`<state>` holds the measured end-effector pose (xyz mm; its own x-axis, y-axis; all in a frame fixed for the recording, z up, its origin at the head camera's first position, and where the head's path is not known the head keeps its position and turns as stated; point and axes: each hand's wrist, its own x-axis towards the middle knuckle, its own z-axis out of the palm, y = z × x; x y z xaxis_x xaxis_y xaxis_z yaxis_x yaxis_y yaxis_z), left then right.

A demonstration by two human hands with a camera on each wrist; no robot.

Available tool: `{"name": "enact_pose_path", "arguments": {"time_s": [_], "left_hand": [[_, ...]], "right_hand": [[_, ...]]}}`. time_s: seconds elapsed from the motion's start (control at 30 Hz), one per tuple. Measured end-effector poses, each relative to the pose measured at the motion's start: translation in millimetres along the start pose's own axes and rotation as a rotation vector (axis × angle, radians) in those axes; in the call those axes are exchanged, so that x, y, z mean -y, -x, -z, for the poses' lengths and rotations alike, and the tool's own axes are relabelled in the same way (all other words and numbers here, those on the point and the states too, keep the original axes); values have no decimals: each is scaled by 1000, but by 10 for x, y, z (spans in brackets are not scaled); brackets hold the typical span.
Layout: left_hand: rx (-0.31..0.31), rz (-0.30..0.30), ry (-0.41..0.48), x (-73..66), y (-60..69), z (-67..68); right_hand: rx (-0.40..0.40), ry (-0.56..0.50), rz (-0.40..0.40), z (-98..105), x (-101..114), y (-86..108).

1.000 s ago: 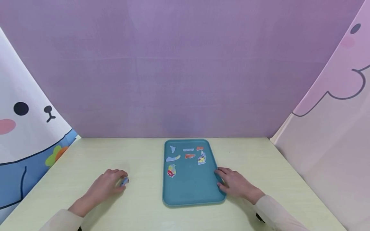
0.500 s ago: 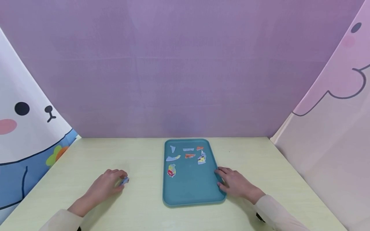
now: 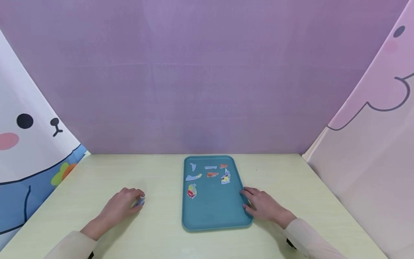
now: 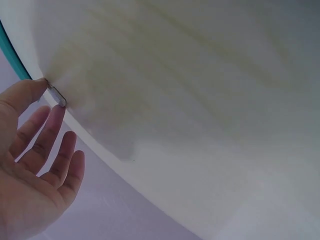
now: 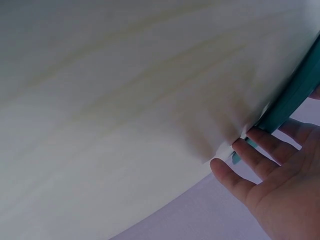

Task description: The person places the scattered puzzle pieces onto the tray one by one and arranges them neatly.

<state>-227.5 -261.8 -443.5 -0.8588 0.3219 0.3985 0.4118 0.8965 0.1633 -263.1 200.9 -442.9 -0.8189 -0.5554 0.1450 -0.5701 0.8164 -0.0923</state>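
Note:
A small blue printed paper scrap [image 3: 140,202] is pinched between the thumb and fingertips of my left hand [image 3: 118,208], at the left of the table. Its edge shows between thumb and finger in the left wrist view; the fingers hide part of it. My right hand [image 3: 262,205] rests on the right rim of a teal tray [image 3: 213,212], thumb and forefinger reaching over the edge. In the right wrist view the remaining fingers [image 5: 257,160] lie fairly straight beside the rim. Several torn paper pieces lie in the tray, among them a red and yellow one [image 3: 192,191].
The pale wooden table [image 3: 161,230] carries the tray near its middle. A purple cloth [image 3: 194,79] hangs along its back edge. Printed cartoon cloths stand at the left [image 3: 35,154] and right [image 3: 372,144].
My left hand has shifted very slightly, and the paper scrap in its fingers has turned a little. My right hand and the tray stay where they were.

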Motion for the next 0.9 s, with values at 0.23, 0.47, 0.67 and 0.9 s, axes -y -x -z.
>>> {"name": "enact_pose_path", "arguments": {"time_s": [0.23,0.47,0.67,0.9], "left_hand": [[2,-25,2,-6,-11,7],[-19,-74,-32,15,-12,-4],[-12,-107,-33,37,-6,3],[-5,-148,-33,66,-17,9]], "right_hand": [[-2,-3,1,1,3,2],[11,-5,-6,-8,1,0],[8,-4,-4,-14,-3,-2],[17,-13,-13,-16,-3,-1]]}}
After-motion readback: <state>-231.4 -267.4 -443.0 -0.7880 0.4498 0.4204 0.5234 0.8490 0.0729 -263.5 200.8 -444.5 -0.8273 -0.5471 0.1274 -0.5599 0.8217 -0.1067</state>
